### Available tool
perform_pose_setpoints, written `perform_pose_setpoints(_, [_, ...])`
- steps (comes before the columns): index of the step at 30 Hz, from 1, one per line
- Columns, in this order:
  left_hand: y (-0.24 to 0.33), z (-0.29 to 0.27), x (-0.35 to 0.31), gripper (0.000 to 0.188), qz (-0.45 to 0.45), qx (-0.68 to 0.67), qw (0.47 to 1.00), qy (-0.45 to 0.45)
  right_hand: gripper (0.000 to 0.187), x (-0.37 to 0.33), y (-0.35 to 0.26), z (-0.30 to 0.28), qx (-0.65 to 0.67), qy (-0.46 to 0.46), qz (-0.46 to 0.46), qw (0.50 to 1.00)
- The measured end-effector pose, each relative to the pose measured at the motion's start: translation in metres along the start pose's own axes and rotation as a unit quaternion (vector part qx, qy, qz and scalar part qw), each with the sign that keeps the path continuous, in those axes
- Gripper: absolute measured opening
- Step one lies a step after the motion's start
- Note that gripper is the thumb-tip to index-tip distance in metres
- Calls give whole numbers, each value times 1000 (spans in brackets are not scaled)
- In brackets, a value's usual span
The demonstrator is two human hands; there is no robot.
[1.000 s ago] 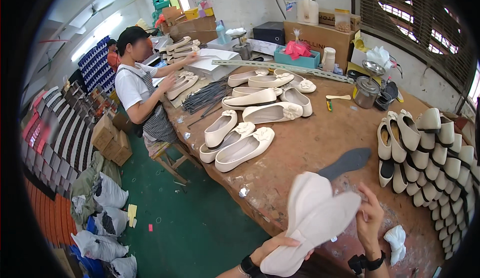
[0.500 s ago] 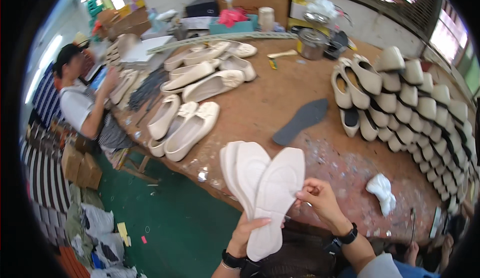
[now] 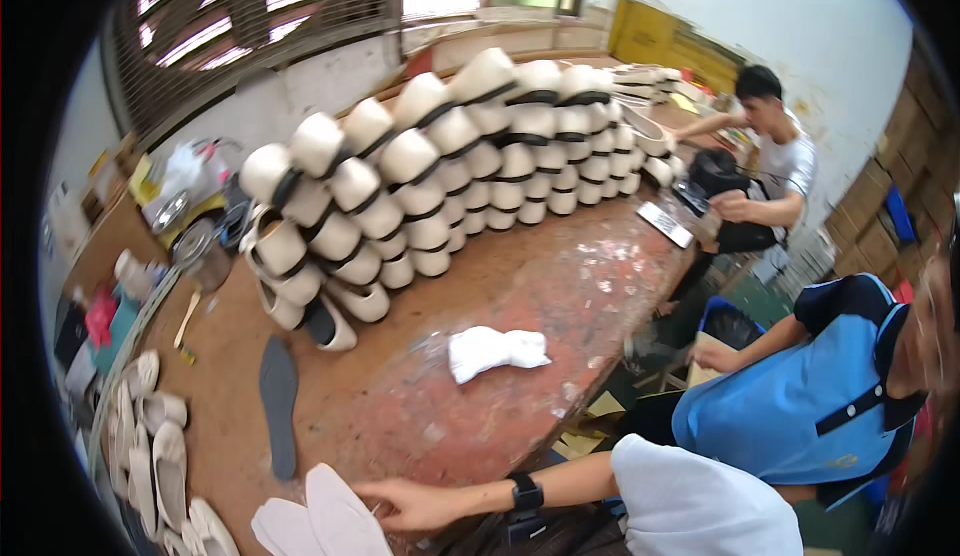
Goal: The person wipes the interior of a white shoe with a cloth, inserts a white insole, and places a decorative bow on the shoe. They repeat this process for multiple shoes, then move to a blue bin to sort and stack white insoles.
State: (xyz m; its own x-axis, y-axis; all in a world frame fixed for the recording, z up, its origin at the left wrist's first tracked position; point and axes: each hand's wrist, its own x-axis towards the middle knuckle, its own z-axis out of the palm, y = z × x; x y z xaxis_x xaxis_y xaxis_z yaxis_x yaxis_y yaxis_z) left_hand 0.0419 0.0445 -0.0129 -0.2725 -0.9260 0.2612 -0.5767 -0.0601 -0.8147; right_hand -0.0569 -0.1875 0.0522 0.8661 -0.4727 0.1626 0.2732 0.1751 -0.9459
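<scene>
A few pale insoles (image 3: 340,518) fan out at the lower edge, cut off by the picture's rim. My right hand (image 3: 420,504) comes in from the right, with a dark watch on the wrist, and its fingers pinch the edge of the nearest insole. My left hand is out of the picture. Just beyond the insoles a single dark grey insole (image 3: 279,406) lies flat on the worn table (image 3: 400,406). To its right rests a crumpled white cloth bundle (image 3: 497,352).
Stacked cream shoes (image 3: 420,186) form a long wall across the table. More cream flats (image 3: 168,471) lie at the left, near a brush (image 3: 186,321) and metal pot (image 3: 201,254). A person in blue (image 3: 790,386) is close on my right; another in white (image 3: 785,166) sits farther back.
My view has swung to the right. The insoles now sit at the lower edge, my left hand has left the picture, and two people on the right have come into view.
</scene>
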Motion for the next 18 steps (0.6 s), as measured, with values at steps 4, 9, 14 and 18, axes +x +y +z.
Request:
perform_pose_setpoints(4, [-42,-62,76,17,-146,-196,966,85,22,-12,3,-5,-61,70,-15,996])
perform_pose_setpoints(9, [-67,-28,44,25,436,634,637,43,17,-6,-26,-24,-79,71,71,992])
perform_pose_setpoints(14, [-75,-19,26,26,548,682,483,42,19,-9,-51,-64,-29,147,157,976])
perform_pose_setpoints(18, [-34,-22,30,44,523,595,-572,-213,47,2,-50,-43,-26,88,121,988])
